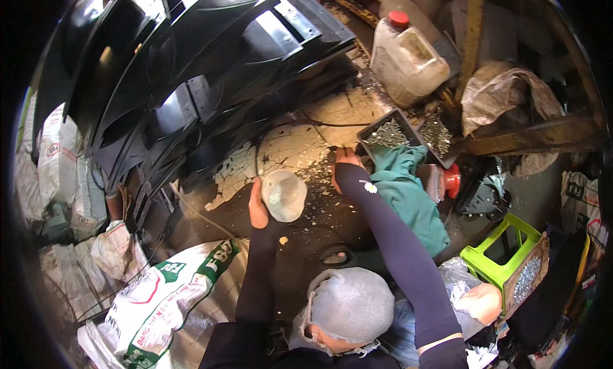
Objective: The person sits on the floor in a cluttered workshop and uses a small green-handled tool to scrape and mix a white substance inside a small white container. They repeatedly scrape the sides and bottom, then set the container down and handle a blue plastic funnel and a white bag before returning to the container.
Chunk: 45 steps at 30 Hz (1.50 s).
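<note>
The left hand (257, 206) holds a round, whitish bowl (284, 195) from its left side, with the thumb and fingers closed on the rim and the mouth turned up; being round, the bowl offers no long axis. It is over the ragged near edge of a pale, cracked sheet (287, 149) that covers part of the dark floor (298, 242), though whether its base touches down cannot be told. From the right hand (347, 159), the bowl lies to the left and a little nearer the person, with a clear gap strewn with pale crumbs (314, 171) between them. The right hand is lowered toward the sheet's right part, its fingers bent and close together; the fingertips are partly hidden, so I cannot tell whether they pinch anything. Just beyond it and to the right, by the sheet's right edge, sits a dark tray (410, 128) of small metal screws (386, 134), and the right hand is much the nearer of the two to its left corner. A green cloth (412, 196) overlaps the tray's near edge, leaving its long axis unclear, and runs beside the right forearm.
</note>
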Each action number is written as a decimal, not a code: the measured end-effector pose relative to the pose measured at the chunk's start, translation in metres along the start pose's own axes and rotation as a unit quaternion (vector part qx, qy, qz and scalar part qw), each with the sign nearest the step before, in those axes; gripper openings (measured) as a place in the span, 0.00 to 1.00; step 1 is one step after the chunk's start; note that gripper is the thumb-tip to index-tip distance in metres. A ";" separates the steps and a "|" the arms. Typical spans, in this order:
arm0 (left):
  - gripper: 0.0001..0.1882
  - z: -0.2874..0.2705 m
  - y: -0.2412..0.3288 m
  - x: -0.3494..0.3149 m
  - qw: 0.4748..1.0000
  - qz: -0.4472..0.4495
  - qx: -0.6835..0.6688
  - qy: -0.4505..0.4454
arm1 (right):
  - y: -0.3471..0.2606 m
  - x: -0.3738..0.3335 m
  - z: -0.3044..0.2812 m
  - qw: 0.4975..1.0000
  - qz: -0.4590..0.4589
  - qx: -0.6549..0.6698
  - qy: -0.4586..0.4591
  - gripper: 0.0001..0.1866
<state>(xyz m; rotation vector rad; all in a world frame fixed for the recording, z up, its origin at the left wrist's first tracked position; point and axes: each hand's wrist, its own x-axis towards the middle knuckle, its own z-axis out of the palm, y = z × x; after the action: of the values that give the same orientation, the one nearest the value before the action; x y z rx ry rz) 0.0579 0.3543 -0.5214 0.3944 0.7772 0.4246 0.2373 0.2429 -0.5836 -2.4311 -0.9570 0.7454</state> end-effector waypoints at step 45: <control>0.40 0.097 -0.011 -0.009 0.977 -0.056 0.047 -0.202 | -0.084 -0.115 -0.154 0.890 -0.315 -0.238 0.227 0.10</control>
<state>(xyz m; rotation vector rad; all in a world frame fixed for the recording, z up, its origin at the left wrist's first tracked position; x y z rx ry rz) 0.1258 0.3228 -0.4587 0.5032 0.4204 0.1924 0.2197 0.1884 -0.3818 -2.2535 -1.7262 -0.3128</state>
